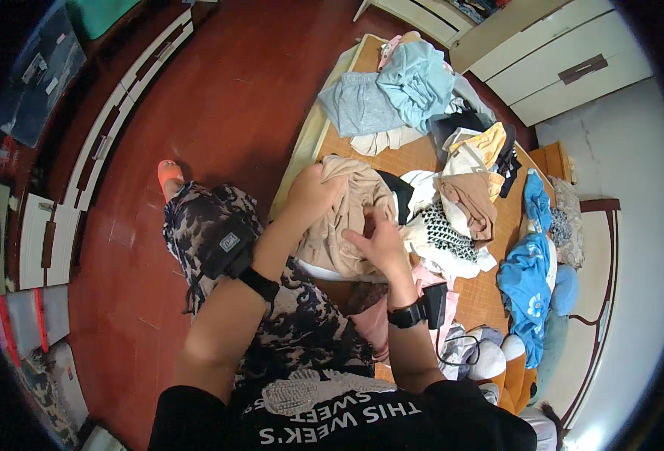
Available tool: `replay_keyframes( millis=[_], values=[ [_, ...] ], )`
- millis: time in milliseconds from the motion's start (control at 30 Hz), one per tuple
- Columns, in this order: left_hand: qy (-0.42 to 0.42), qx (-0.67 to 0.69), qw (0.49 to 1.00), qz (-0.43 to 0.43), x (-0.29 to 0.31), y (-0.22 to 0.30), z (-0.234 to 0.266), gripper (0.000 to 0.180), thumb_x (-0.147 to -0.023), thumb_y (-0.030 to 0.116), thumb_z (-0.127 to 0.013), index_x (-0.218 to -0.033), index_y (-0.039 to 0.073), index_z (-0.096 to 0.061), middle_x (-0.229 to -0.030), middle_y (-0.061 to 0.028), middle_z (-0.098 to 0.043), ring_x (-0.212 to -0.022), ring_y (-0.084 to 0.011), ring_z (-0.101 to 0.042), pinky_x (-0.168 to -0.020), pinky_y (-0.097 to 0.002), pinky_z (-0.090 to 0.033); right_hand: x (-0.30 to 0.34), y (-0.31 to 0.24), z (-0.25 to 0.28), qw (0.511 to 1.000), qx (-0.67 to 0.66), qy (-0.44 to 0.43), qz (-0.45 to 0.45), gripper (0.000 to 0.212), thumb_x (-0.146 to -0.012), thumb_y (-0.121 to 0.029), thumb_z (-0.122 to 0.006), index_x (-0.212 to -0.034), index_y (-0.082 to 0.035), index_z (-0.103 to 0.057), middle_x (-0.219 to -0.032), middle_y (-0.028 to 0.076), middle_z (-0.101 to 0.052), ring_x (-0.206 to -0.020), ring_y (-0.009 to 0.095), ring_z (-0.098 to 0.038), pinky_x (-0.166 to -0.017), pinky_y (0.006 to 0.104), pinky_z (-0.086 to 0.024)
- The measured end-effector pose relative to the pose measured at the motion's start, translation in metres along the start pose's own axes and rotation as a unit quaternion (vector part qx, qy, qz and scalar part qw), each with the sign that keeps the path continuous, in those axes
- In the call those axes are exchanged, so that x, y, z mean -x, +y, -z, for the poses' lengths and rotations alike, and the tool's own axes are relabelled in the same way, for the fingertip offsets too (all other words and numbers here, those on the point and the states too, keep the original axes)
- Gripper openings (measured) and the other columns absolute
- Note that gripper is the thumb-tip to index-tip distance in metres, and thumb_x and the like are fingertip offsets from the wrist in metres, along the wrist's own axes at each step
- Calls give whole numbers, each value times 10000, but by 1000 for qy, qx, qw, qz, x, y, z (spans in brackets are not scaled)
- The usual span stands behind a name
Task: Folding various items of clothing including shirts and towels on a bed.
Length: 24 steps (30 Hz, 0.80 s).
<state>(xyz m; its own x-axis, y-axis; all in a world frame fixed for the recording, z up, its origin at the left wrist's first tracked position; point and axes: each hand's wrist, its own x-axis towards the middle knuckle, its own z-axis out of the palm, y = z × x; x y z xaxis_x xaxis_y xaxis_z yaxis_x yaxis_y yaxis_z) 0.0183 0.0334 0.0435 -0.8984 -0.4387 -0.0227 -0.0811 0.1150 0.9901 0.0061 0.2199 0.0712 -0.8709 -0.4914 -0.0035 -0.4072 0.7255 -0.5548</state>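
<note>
Beige cloth (338,225): was prob. mid-straightening; next move called for spreading
L hand (315,195): gripped it
R hand (385,244): touched it (hold unclear)

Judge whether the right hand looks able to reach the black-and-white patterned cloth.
Likely yes: the right hand is close beside the black-and-white patterned cloth, whose near side lies uncovered.

A tan woven mat (490,279) covers the bed (300,161) — gray shorts (358,105), a blue garment (524,282), heaped clothes (463,203) on it.
</note>
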Motion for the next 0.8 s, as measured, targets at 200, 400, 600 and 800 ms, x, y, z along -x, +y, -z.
replay_keyframes(
  millis=[200, 400, 600, 800],
  values=[
    [18, -291, 956, -27, 15, 41, 5, 440, -758, 273, -676, -1079, -11, -573, -936, -192, -616, -893, -340, -600, -755, -373, -476, -4, 36, 29, 906, -393, 9, -153, 241, -861, -201, -637, -663, -71, -594, -599, -39, -561, -545, 37, -483, -502, 202, -383],
    [-129, 39, 985, -107, 24, 47, -8, 554, -680, 254, -782, -1123, 39, -530, -925, -94, -566, -908, -229, -553, -788, -348, -460, -14, 15, 69, 846, -522, 27, -107, 179, -874, -187, -628, -733, -78, -605, -702, -38, -605, -620, 31, -515, -596, 180, -405],
    [-106, 43, 984, -138, 21, 27, -16, 261, -767, 147, -676, -984, 29, -594, -822, -101, -629, -727, -162, -577, -689, -298, -466, -22, -45, 34, 875, -485, 7, -2, 181, -921, -120, -539, -1002, 17, -625, -943, 51, -643, -840, 99, -564, -781, 223, -434],
    [46, 79, 994, -67, 9, 27, -13, 200, -856, 186, -594, -798, -6, -581, -642, -88, -583, -584, -131, -510, -549, -322, -412, -23, -44, 18, 884, -466, 22, 27, 149, -926, -95, -516, -993, 18, -586, -888, 45, -622, -821, 109, -568, -777, 229, -442]
  ],
)
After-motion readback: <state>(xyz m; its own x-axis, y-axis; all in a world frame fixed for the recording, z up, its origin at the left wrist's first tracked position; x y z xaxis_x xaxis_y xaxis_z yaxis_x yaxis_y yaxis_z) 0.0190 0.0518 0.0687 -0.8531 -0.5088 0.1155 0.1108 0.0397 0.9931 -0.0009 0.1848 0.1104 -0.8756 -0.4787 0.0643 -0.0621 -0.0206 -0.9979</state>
